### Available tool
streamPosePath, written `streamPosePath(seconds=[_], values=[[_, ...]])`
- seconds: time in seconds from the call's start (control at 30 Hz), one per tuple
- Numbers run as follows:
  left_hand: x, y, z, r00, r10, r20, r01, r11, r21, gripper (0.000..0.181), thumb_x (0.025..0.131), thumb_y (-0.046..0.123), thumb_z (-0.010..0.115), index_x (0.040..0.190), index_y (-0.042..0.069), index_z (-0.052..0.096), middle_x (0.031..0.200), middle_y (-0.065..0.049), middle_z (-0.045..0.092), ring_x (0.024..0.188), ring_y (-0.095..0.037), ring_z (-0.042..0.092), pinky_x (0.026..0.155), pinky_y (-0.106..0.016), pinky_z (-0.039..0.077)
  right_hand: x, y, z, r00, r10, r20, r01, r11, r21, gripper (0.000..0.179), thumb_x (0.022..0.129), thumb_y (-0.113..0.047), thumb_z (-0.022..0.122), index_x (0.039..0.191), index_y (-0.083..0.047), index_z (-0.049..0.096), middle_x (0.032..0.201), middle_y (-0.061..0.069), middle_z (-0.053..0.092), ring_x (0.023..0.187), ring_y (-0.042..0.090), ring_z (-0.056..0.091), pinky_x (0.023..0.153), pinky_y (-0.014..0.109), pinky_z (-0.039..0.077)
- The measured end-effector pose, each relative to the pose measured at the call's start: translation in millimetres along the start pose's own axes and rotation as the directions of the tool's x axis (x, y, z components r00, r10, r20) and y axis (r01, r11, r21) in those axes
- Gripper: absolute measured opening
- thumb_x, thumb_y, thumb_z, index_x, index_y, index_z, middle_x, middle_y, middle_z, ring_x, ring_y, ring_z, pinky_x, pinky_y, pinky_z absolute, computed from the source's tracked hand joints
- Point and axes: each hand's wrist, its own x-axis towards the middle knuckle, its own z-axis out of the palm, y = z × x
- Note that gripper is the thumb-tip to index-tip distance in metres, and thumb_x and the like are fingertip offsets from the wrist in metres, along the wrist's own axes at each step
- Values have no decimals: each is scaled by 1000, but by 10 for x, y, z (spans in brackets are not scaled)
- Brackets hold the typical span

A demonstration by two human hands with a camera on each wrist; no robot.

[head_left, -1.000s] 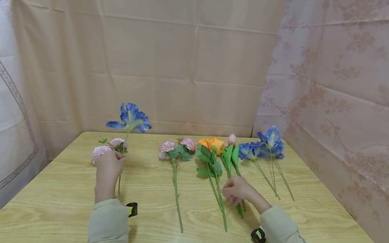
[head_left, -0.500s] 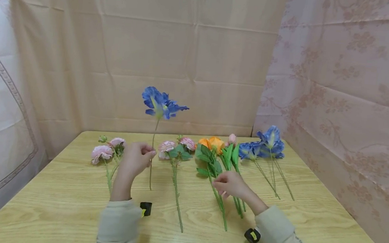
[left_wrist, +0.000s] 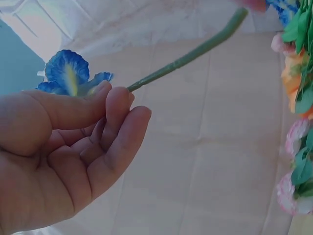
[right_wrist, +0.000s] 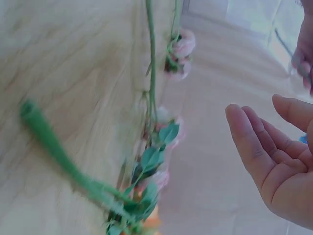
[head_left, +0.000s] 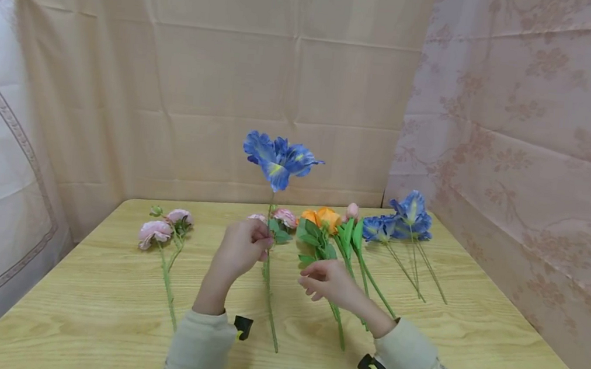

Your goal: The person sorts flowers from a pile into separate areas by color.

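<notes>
My left hand (head_left: 239, 247) pinches the thin stem of an artificial blue iris (head_left: 280, 161) between thumb and fingers. The bloom stands upright, raised in front of the back curtain. In the left wrist view the iris stem (left_wrist: 190, 55) slants up beyond the fingertips. Behind the left hand lies a pink peony (head_left: 285, 219), partly hidden. My right hand (head_left: 333, 281) hovers over the stems of an orange rose (head_left: 326, 219). Its thumb and fingers stand apart in the right wrist view, with nothing between them.
At the left of the wooden table (head_left: 79, 306) lies another pink peony stem (head_left: 156, 232). A pink tulip (head_left: 353, 212) with green leaves lies beside the orange rose. Several blue irises (head_left: 411, 218) lie at the far right. Curtains (head_left: 282, 89) enclose the back and sides.
My left hand has carried the blue iris right and upward from above the left peony to the middle peony. The right hand has drifted left, from the tulip stems toward the rose.
</notes>
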Motion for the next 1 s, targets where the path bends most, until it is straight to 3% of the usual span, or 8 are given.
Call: streamPosePath(seconds=[0.23, 0.43, 0.73, 1.0], values=[[25, 9, 146, 986, 97, 132, -91, 994, -53, 4, 82, -4, 60, 78, -6, 59, 66, -9, 59, 54, -21, 61, 51, -27, 50, 20, -107, 154, 999, -39, 15, 38, 998, 54, 23, 84, -5, 61, 99, 12, 59, 78, 18, 63, 68, 34, 62, 54, 31, 52], [55, -23, 220, 965, 101, 240, -71, 989, -133, 6, 83, -2, 59, 80, -6, 58, 69, -9, 58, 57, -19, 61, 53, -26, 50, 16, -110, 216, 996, -85, 2, 85, 991, 104, 15, 84, -1, 59, 93, 12, 60, 78, 22, 62, 66, 29, 63, 57, 37, 52], [65, -55, 229, 962, 112, 248, -84, 989, -123, 5, 84, -1, 58, 80, -4, 59, 68, -7, 58, 55, -17, 60, 52, -26, 50, 14, -86, 243, 994, -99, -41, 103, 989, 107, 7, 82, 4, 59, 87, 9, 61, 73, 17, 61, 63, 22, 63, 55, 34, 52], [66, -102, 187, 961, 128, 246, -107, 989, -100, 5, 83, 1, 60, 81, -3, 60, 70, -10, 60, 57, -21, 61, 51, -26, 49, 29, -98, 248, 996, -83, -32, 85, 993, 80, 6, 83, 3, 59, 85, 8, 61, 71, 17, 60, 59, 23, 62, 54, 31, 52]])
